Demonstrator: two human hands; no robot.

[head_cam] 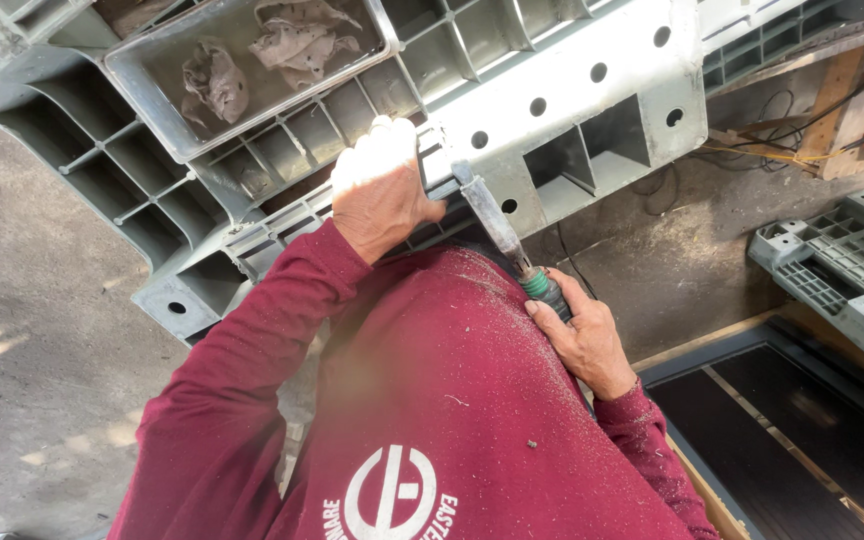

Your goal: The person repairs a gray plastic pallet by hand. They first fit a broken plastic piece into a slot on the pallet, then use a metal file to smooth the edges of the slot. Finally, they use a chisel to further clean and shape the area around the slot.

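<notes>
One view only, from the head camera, looking down over my own chest. My left hand is closed hard over the ribbed edge of a grey plastic pallet that is tipped up in front of me; the fingers wrap over the rim and the knuckles face the lens. My right hand is curled fully around the green handle of a file, whose flat metal blade runs up and left until its far end meets the pallet edge just beside the left hand.

Findings: fine pale dust lies across the red shirt, most thickly below the blade. A grey tray with two crumpled rags sits above the pallet (not involved).

Judgement on method: I would keep the blade flat to the rim, push along its length with even pressure, and hold the left fingers back from the working end, since they sit very near it. A second pallet lies at right, well apart.
</notes>
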